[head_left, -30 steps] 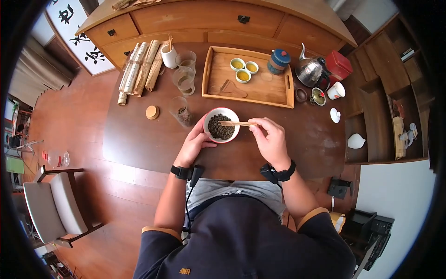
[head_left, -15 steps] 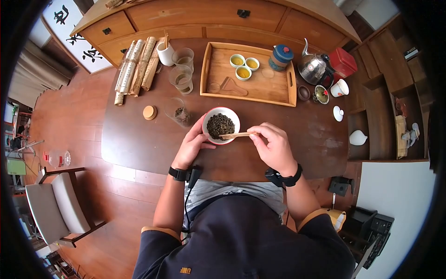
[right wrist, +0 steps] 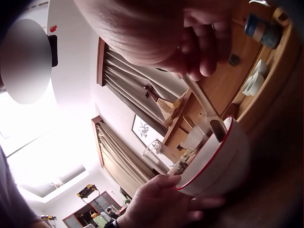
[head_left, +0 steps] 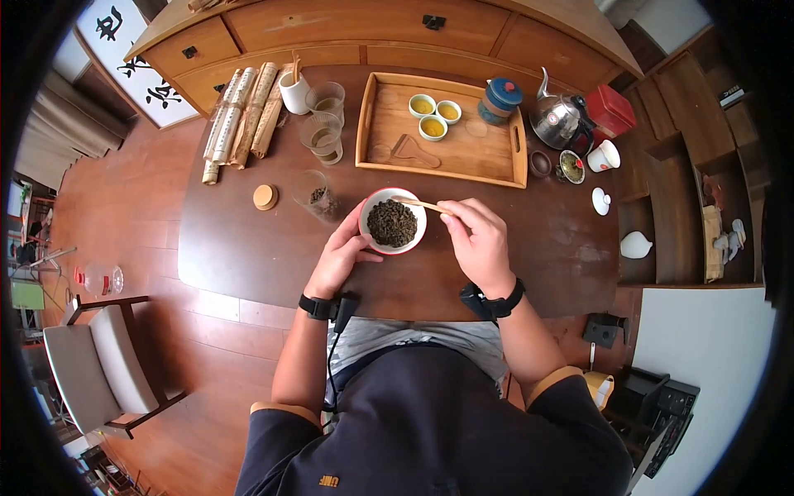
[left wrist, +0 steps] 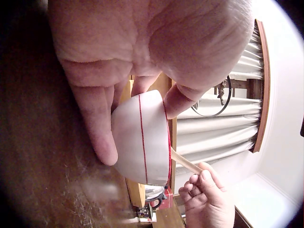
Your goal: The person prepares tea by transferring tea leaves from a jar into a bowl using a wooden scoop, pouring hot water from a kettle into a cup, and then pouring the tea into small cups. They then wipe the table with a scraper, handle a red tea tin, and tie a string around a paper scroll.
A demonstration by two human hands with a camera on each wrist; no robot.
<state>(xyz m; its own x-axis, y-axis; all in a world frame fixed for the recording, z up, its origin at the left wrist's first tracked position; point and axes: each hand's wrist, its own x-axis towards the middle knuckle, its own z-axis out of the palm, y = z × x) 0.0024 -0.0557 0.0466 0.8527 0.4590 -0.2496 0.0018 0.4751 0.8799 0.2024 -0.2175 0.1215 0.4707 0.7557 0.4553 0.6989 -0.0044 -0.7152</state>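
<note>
My left hand (head_left: 337,255) holds a white bowl (left wrist: 147,137) with a red rim, thumb at the rim and fingers around its side. Dark, curled tea leaves (head_left: 391,222) fill the bowl's bottom. Between thumb and fingers, my right hand (head_left: 482,244) pinches a slim wooden tea scoop (head_left: 426,205). In the right wrist view the scoop's hollow tip (right wrist: 218,128) sits at the bowl's inner wall, near the rim. A clear glass (head_left: 319,198) with some dark leaves in it stands just left of the bowl.
Behind the bowl lies a wooden tray (head_left: 364,124) with three small tea cups (head_left: 432,127) and a blue canister (head_left: 501,101). Bamboo scrolls (head_left: 240,116), two glasses (head_left: 321,137) and a round wooden lid (head_left: 265,197) are at left. A steel kettle (head_left: 556,126) stands at right.
The scoop has swept from the middle of the leaves to the bowl's near side, then up to the far right rim. My left hand keeps its hold on the bowl.
</note>
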